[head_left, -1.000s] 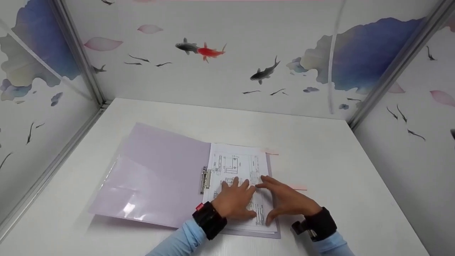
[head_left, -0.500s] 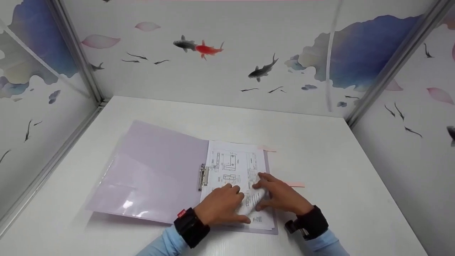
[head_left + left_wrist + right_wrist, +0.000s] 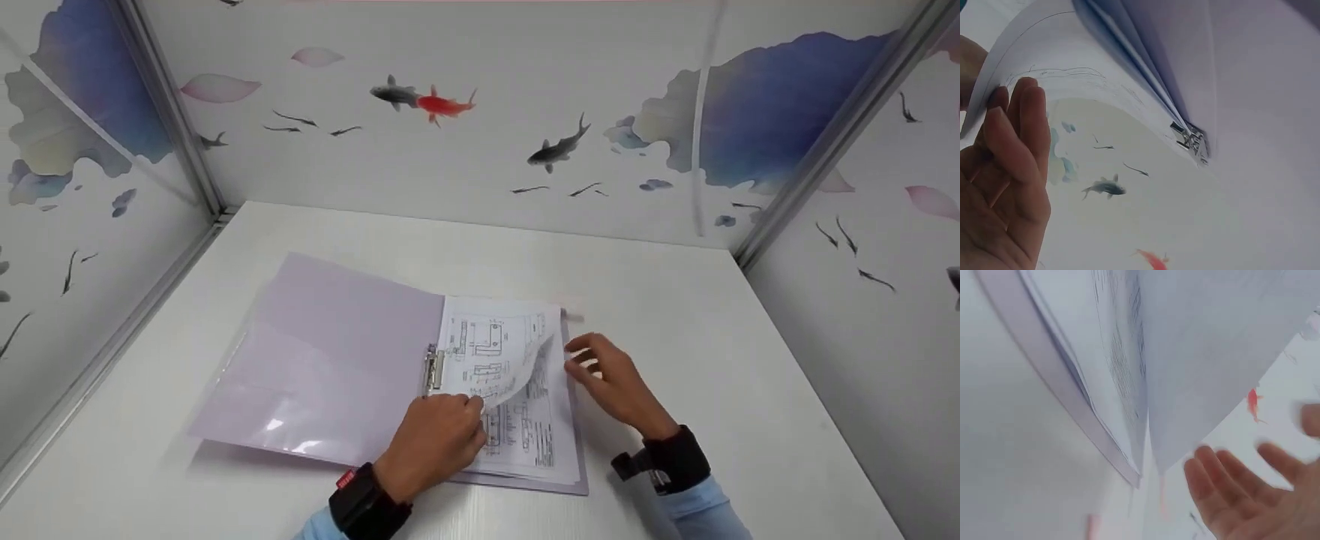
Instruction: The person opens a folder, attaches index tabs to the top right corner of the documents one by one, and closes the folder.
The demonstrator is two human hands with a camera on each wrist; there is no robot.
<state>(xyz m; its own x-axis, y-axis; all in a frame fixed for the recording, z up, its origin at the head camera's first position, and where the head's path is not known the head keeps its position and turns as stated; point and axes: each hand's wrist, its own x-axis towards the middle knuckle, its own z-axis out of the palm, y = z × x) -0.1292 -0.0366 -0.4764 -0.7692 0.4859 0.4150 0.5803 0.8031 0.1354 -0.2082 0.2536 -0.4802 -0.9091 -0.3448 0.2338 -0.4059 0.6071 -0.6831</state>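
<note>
A lilac folder (image 3: 337,360) lies opened on the table, with a metal clip (image 3: 433,367) at its spine. On its right side is a stack of printed sheets (image 3: 525,442) with technical drawings. The top sheet (image 3: 517,371) is lifted and curls up toward the left, baring another drawing beneath. At its near edge my left hand (image 3: 439,442) pinches it with curled fingers; in the left wrist view the sheet (image 3: 1044,39) arches above the fingers. My right hand (image 3: 619,382) hovers just right of the stack, fingers loosely bent and holding nothing; the right wrist view shows the fingers (image 3: 1230,489) spread.
A pale pink tab (image 3: 574,316) sticks out past the sheets' right edge. The white table (image 3: 652,300) is enclosed by panels (image 3: 480,165) printed with fish and petals. The folder's left cover stands slightly raised at its near edge.
The right hand has let go of the top sheet and drawn away to the right. The left hand, earlier spread flat on the page, has curled and now holds the sheet, which has lifted.
</note>
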